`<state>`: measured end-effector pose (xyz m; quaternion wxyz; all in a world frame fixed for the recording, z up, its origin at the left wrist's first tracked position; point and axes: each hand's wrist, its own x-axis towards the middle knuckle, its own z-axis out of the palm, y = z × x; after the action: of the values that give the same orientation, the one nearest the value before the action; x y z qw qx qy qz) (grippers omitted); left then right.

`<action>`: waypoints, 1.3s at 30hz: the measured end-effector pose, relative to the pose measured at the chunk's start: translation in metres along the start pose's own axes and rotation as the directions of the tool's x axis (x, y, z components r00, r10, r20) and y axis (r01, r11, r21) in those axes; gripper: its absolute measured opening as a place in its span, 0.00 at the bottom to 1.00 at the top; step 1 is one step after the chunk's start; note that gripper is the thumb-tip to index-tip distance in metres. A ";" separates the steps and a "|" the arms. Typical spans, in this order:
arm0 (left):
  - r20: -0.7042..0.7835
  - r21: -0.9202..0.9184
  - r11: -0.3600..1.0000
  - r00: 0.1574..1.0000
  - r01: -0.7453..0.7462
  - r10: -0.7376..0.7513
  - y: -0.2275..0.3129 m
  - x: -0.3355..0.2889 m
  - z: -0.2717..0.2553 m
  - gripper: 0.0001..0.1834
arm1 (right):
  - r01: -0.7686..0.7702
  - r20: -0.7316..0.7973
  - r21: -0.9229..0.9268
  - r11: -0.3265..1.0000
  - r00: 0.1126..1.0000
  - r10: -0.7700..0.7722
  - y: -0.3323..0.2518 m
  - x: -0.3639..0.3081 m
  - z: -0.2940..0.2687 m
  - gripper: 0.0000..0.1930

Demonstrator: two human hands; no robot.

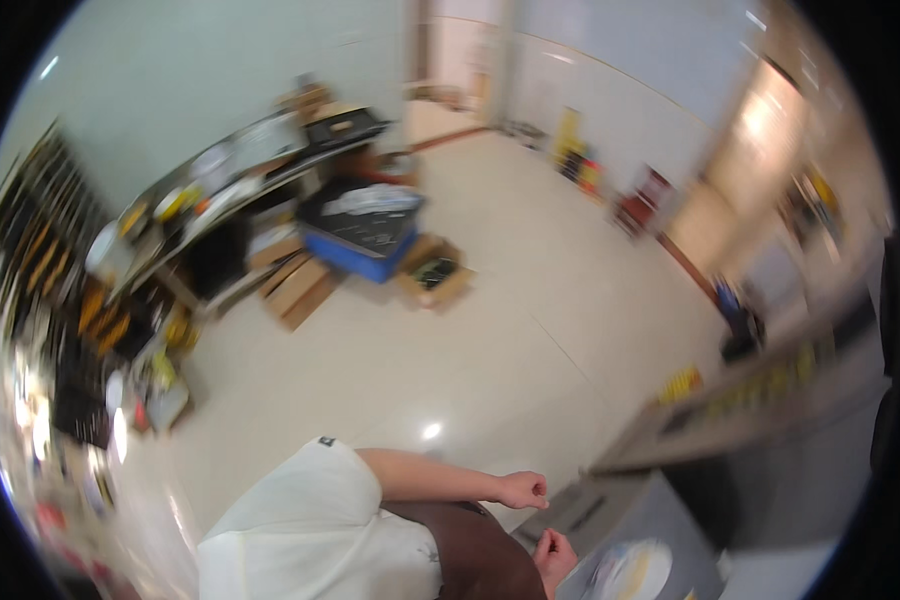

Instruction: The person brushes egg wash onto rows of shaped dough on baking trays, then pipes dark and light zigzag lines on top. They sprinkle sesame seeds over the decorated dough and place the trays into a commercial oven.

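My left hand (524, 490) is held out in front of the body, its fingers curled into a loose fist, and nothing shows in it. Close to the dark brown apron (485, 550), my right hand (554, 558) is curled closed too, with no object visible in it. The hands are apart from each other. Just right of both is a grey box-like surface (660, 515) with a pale, round-looking item (635, 572) on or in it. Whether either hand touches the grey surface, I cannot tell. Motion blurs much of the picture.
A brownish panel (720, 425) slants along the right. Across the tiled floor (440, 365) stand a blue bin (355, 250), an open cardboard box (435, 275) and a closed carton (298, 290). A cluttered bench (235, 205) lines the left wall; a red chair (642, 203) stands by the far wall.
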<state>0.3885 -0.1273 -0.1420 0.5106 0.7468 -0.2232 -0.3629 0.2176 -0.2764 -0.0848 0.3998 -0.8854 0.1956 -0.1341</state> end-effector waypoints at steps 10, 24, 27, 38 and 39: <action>-0.687 -0.620 0.784 0.511 -0.039 -0.518 -0.164 -0.205 -0.237 0.22 | 0.739 0.912 -0.076 0.670 0.324 -0.253 -0.189 0.156 0.305 0.22; -0.463 -0.800 0.409 0.019 -0.440 -0.886 -0.375 -0.310 -0.458 0.20 | 0.828 0.925 0.131 0.545 0.095 -0.367 -0.444 0.319 0.801 0.27; -0.326 -0.773 0.327 -0.102 -0.543 -0.940 -0.421 -0.322 -0.535 0.16 | 0.787 0.874 0.202 0.582 0.124 -0.470 -0.574 0.372 0.955 0.23; 0.170 -0.792 -0.050 -0.142 -0.608 -0.975 -0.414 -0.366 -0.711 0.18 | 0.755 0.554 -0.421 0.503 0.653 -0.516 -0.947 0.591 1.369 0.19; 0.174 -0.785 -0.046 -0.149 -0.618 -0.974 -0.412 -0.369 -0.722 0.17 | 0.744 0.581 -0.463 0.482 0.666 -0.468 -0.957 0.598 1.379 0.20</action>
<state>0.6936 0.7226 -0.2520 0.5782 0.1826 0.7922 0.0692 1.5200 0.9337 -0.1970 0.0073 -0.9827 -0.1842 -0.0166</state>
